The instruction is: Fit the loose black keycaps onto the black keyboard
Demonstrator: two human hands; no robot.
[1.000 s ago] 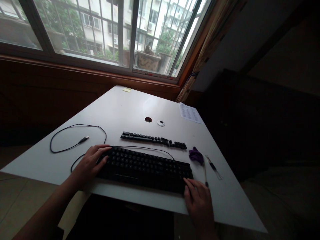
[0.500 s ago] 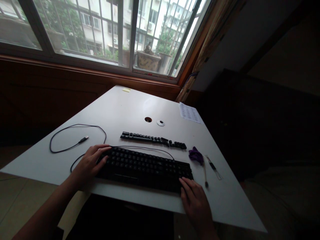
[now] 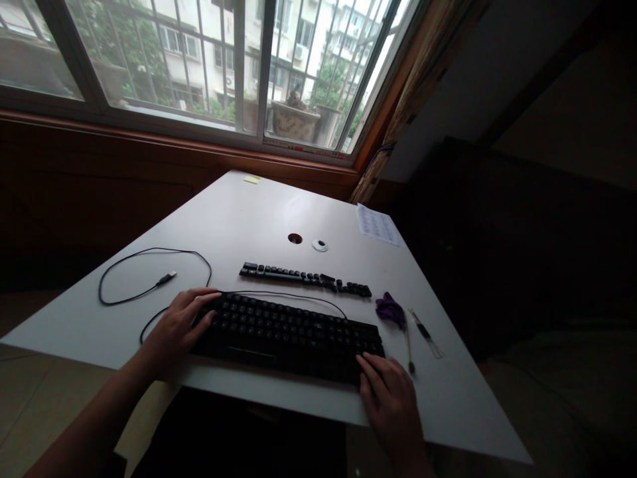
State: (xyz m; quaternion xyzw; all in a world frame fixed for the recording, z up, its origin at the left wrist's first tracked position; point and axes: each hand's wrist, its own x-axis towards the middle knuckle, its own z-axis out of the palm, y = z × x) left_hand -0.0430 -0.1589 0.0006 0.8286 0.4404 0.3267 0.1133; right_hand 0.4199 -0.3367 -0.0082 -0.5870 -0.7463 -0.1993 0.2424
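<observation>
Left hand [image 3: 182,322]: partly open, thumb apart from the extended forefinger, both touching the left end of the black keyboard [image 3: 298,335]; not closed around anything I can see. Right hand [image 3: 391,398]: fingers close together, slightly bent, tips on the keyboard's near right corner; can't tell if it grips the edge. Keyboard lies on the white desk [image 3: 209,229], between the two hands.

Loose keycaps [image 3: 276,273] sit in a rough row past the keyboard, ahead of both hands and touching neither. Black cable [image 3: 154,249] loops beyond the left hand, its USB plug [image 3: 169,277] inside the loop. Purple cloth [image 3: 391,310] is ahead of the right hand; small brush [image 3: 409,348] and wire tool [image 3: 426,334] lie just beside that hand, on its outer side. Printed sheet [image 3: 379,226] is well beyond.
</observation>
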